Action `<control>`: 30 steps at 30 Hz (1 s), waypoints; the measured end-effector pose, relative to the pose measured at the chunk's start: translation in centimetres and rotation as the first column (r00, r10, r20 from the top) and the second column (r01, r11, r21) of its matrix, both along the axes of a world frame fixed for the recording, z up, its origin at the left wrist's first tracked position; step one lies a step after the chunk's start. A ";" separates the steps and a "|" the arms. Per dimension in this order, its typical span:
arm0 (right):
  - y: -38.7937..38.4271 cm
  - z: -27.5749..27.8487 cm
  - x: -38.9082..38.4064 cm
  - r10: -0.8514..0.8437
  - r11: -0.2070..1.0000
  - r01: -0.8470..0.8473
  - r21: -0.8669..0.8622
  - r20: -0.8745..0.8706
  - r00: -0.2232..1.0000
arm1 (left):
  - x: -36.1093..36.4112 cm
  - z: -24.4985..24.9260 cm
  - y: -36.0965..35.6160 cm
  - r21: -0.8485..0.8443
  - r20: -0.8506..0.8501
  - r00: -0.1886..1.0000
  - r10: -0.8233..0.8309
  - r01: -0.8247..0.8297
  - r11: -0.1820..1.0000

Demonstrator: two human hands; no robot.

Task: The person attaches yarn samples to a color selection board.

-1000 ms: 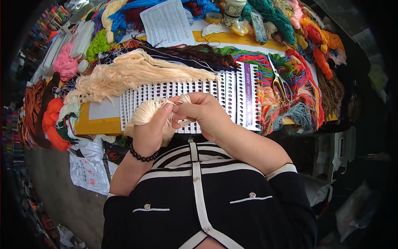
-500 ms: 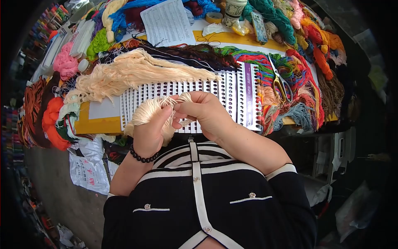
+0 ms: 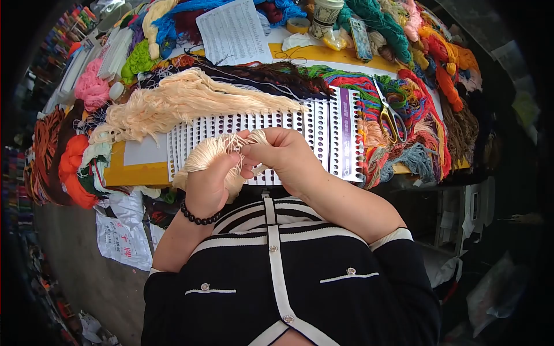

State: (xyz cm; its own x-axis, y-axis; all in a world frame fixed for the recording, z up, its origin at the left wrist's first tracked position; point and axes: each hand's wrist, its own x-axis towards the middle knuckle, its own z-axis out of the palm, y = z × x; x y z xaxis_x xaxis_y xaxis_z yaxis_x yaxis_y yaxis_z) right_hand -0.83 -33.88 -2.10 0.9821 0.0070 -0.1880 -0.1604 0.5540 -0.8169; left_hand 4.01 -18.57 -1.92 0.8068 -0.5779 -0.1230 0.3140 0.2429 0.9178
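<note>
A cream skein of thread [image 3: 203,154] is bunched in my left hand [image 3: 209,183], its strands looped over the fingers. My right hand [image 3: 283,155] pinches the skein's right end, thumb and fingertips close to my left thumb. Both hands are closed around the skein, just above the front edge of the table. Some fingertips are hidden behind the thread. Beneath them lie white cards with punched holes [image 3: 277,122], overlapping in a row. Across the cards' upper part stretches a long peach bundle of thread [image 3: 190,99].
Scissors [image 3: 389,112] rest on multicoloured threads [image 3: 404,150] at the right. A printed sheet [image 3: 234,32], a patterned cup [image 3: 326,17], a tape roll [image 3: 298,25] and a phone [image 3: 360,39] sit at the back. Pink yarn [image 3: 92,86] and red yarn [image 3: 75,170] are at the left.
My hands have barely moved. The fingertips and strands between them shift very slightly; the skein stays held in both hands.
</note>
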 end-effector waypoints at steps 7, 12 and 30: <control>0.3 0.2 -0.1 -0.013 0.994 0.014 -0.107 0.010 1.000 | -0.1 -0.2 -0.1 0.095 0.096 0.994 0.052 -0.061 0.994; 0.1 -0.6 0.6 -0.046 0.988 0.046 0.144 -0.006 0.999 | 0.4 0.1 0.4 0.052 0.125 0.987 0.102 -0.109 0.993; -28.1 -1.4 -12.8 -0.648 0.669 0.470 -0.575 -0.141 0.749 | 27.0 -0.7 40.1 -0.140 -0.249 0.646 0.722 -0.761 0.633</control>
State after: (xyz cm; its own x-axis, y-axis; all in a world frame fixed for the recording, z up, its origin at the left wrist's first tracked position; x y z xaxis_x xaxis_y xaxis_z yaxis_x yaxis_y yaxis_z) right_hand -13.62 -62.01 -3.48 0.6510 -0.6999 -0.2939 -0.2409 0.1767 -0.9543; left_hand 31.02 21.56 -2.62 0.9541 0.1821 -0.2378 0.0695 0.6376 0.7672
